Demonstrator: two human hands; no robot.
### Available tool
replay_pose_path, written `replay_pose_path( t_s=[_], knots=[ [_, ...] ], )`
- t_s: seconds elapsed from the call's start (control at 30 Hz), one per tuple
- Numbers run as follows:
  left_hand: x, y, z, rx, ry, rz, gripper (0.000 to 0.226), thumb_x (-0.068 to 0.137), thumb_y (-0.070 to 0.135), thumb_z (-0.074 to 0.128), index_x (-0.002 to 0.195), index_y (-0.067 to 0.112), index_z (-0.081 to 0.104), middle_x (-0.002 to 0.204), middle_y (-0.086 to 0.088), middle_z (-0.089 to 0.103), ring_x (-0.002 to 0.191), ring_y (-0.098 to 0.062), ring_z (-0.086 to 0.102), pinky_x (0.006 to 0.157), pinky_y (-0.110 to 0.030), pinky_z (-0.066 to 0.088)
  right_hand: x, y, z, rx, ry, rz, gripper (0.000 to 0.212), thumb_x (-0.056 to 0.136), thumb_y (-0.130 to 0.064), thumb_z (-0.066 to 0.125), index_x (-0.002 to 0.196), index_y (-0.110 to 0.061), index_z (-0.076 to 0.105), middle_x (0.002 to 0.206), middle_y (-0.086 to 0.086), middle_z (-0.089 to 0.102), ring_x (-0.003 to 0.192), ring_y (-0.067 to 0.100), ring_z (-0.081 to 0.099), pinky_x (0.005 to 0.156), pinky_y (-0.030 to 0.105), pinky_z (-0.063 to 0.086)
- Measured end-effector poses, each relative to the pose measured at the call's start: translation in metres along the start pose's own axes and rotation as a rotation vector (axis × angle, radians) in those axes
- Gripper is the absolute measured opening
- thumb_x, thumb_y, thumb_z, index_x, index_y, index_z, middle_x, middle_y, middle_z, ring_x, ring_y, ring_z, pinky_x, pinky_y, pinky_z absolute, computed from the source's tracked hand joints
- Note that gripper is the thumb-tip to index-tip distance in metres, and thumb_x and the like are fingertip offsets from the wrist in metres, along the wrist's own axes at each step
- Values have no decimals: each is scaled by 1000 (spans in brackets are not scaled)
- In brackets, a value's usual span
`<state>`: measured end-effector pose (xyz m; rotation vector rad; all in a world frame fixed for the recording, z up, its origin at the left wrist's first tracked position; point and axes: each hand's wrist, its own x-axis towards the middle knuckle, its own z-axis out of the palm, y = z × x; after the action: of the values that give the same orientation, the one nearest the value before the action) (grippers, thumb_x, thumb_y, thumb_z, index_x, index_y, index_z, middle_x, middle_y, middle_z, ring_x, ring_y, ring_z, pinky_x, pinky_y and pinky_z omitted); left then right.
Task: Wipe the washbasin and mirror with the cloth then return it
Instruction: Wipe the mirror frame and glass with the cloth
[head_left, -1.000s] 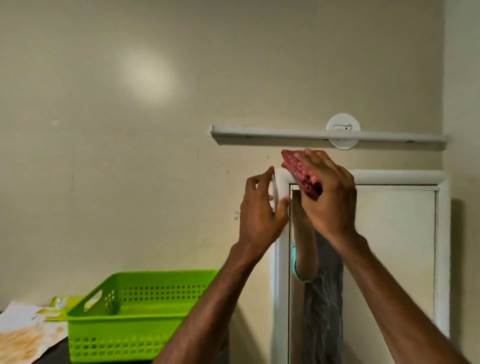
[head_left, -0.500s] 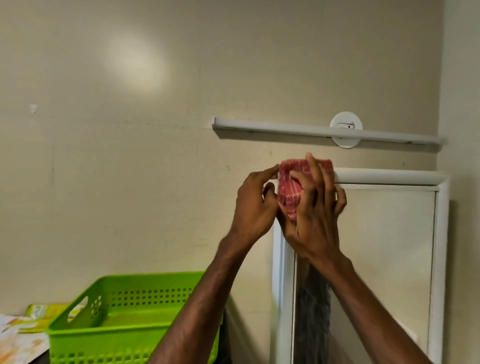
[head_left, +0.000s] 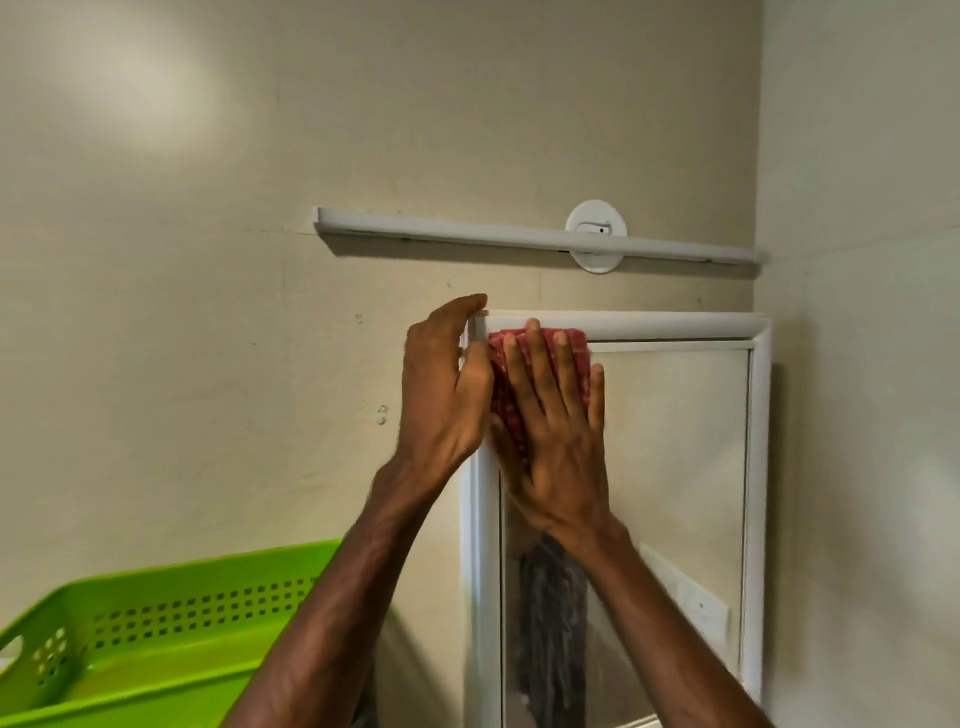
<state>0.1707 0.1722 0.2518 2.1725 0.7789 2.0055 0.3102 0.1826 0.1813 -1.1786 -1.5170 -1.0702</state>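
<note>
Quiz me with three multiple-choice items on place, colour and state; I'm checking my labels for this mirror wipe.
1. Where on the mirror is the cloth? A) upper left corner B) lower right corner C) bottom edge
2. What colour is the basket? A) blue B) green C) white
3. How does the right hand meet the cloth? A) fisted, off it B) flat, fingers straight, pressing C) pinching one corner
Answers: 1 A, it lies just under the frame's top left corner; 2 B, bright green plastic; 3 B, straight fingers spread over it.
</note>
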Motion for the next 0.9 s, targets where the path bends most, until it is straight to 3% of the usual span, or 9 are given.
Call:
replay_pose_path(
  t_s=[0.1,0.17,0.27,0.37,0.47,0.57,0.67,0.8,0.9],
  knots=[
    [-2,-4,8,55,39,62,43,96,23,48,138,23,55,141,7,54,129,-10,44,107,-42,46,2,38,-3,-99,27,68,83,102,-54,46,166,-20,6,175,6,-3,162,31,-2,127,64,8],
    [-2,-8,11,128,48,91,46,93,23,47,139,21,53,141,4,53,130,-12,43,106,-40,47,1,68,-6,-126,52,180,80,102,-53,41,166,-19,7,175,7,-1,162,30,-3,128,62,8],
    [-3,-11,12,223,38,112,51,91,19,47,142,21,50,145,2,50,133,-15,41,111,-27,40,-1,106,-9,-133,105,393,76,104,-59,17,166,-18,6,175,6,3,162,27,0,127,61,11],
    [-4,-10,14,277,29,116,53,91,13,48,143,20,48,147,0,48,136,-18,39,107,-16,25,2,108,-5,-125,158,503,71,105,-55,20,166,-21,4,175,6,7,162,26,2,126,62,15],
    [-5,-5,16,309,39,114,53,91,10,50,143,19,49,147,-1,48,136,-20,39,106,-16,24,6,68,-3,-102,145,398,75,104,-50,33,166,-20,3,175,8,4,162,28,-1,128,61,10],
    [-6,2,18,308,27,103,54,86,18,46,141,20,51,145,1,48,135,-21,36,103,-22,34,0,25,0,-34,62,84,80,102,-50,48,165,-21,9,174,9,3,162,31,0,127,63,6],
    [-3,13,24,395,17,159,62,76,21,46,137,17,53,146,0,49,139,-25,31,114,-38,35,-1,28,-1,13,21,-66,82,100,-47,55,164,-24,9,174,6,7,162,29,2,127,63,7],
    [2,24,36,540,-80,256,75,76,36,21,140,14,53,147,-3,51,144,-26,35,123,-47,19,-3,81,-10,-89,5,-22,87,101,-45,56,165,-22,2,174,6,-1,162,31,0,127,63,9],
    [3,19,46,643,-72,296,57,83,26,42,139,16,52,139,-3,57,136,-24,45,123,-53,15,-9,135,-18,-168,60,164,73,105,-48,33,166,-14,13,174,10,5,161,31,4,127,62,12]
  ],
)
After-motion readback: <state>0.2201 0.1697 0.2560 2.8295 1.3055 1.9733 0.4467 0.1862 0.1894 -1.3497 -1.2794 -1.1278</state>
